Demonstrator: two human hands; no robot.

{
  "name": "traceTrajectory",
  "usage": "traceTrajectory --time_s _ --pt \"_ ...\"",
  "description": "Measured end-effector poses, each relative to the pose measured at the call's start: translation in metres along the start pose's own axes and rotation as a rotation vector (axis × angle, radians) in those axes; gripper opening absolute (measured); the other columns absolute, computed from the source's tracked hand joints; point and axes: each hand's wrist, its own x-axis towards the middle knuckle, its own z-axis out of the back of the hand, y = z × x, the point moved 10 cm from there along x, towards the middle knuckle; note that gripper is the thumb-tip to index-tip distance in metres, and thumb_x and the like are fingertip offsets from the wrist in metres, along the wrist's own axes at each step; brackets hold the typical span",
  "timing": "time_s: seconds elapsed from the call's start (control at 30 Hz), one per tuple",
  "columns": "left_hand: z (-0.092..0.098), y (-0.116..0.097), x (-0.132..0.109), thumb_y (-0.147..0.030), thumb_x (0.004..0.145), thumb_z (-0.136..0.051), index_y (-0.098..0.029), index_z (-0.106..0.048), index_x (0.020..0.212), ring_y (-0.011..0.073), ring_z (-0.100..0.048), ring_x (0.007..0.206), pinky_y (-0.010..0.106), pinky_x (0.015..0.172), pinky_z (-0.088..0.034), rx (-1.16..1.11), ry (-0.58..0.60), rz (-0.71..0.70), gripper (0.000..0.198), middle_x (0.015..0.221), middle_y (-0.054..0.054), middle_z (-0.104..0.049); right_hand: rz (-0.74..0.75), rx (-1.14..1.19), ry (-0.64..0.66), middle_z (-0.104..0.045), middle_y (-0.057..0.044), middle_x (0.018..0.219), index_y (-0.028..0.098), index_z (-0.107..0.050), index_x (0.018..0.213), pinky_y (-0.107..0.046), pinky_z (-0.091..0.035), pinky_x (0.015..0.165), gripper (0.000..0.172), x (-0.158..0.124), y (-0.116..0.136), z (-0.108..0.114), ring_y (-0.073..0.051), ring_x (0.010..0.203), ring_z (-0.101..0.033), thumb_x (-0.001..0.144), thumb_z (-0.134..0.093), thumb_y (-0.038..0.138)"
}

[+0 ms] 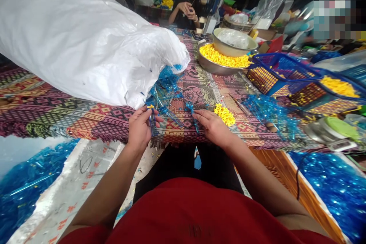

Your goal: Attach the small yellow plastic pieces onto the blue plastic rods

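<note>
My left hand is closed around a clear blue plastic stick-shaped piece, with a small yellow part at its top end. To the right, at the table's front edge, my right hand pinches another translucent blue plastic piece between thumb and fingers. Just beyond my hands, more blue pieces spill from the mouth of a large white sack. A small heap of yellow parts lies beside my right hand on the patterned cloth.
A metal basin of yellow parts carries a smaller bowl. Blue baskets, loose blue pieces and a scale occupy the right. Blue pieces fill containers below on both sides. Across the table sits another person.
</note>
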Motion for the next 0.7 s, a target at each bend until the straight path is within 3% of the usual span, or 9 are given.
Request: traceTrajectory --time_s 0.13,0.23,0.37,0.53,0.7 --pt "0.014 -0.024 -0.002 -0.019 0.068 -0.066 -0.011 -0.057 0.080 0.0139 -0.064 0.051 0.020 0.041 -0.047 0.017 -0.057 -0.105 0.017 0.069 0.002 -0.064 -0.017 -0.080 0.089 -0.067 -0.014 0.101 0.014 -0.058 0.119 -0.038 -0.049 0.083 0.033 0.039 0.032 -0.008 -0.025 0.091 -0.060 0.093 -0.042 0.028" --pt "0.027 -0.044 0.000 -0.019 0.068 -0.066 -0.012 -0.056 0.081 0.0148 -0.064 0.048 0.020 0.038 -0.045 0.055 -0.090 -0.181 0.018 0.068 0.001 -0.064 -0.054 -0.107 0.210 -0.067 -0.014 0.093 0.015 -0.061 0.109 -0.035 -0.048 0.074 0.027 0.060 0.044 -0.024 -0.026 0.086 -0.061 0.092 -0.045 0.029" --pt "0.032 -0.048 0.002 -0.021 0.068 -0.066 -0.012 -0.056 0.083 0.0166 -0.064 0.049 0.021 0.036 -0.044 0.061 -0.081 -0.177 0.021 0.068 0.001 -0.063 -0.202 -0.078 0.205 -0.066 -0.014 0.094 0.014 -0.060 0.103 -0.031 -0.047 0.074 0.024 0.071 0.034 -0.030 -0.024 0.085 -0.063 0.092 -0.046 0.029" --pt "0.028 -0.032 0.000 -0.019 0.066 -0.066 -0.012 -0.055 0.080 0.0162 -0.064 0.048 0.020 0.037 -0.044 0.023 -0.101 -0.092 0.020 0.066 0.001 -0.063 -0.215 -0.011 0.200 -0.066 -0.012 0.099 0.017 -0.061 0.106 -0.030 -0.047 0.077 0.032 0.068 0.033 -0.028 -0.022 0.090 -0.063 0.096 -0.037 0.035" --pt "0.025 -0.027 -0.012 -0.017 0.065 -0.066 -0.012 -0.055 0.082 0.0162 -0.065 0.051 0.020 0.038 -0.045 0.005 -0.087 -0.049 0.021 0.067 0.001 -0.064 -0.366 -0.124 0.157 -0.061 -0.017 0.109 0.016 -0.057 0.119 -0.034 -0.049 0.077 0.038 0.042 -0.008 -0.016 -0.028 0.099 -0.060 0.088 -0.053 0.038"
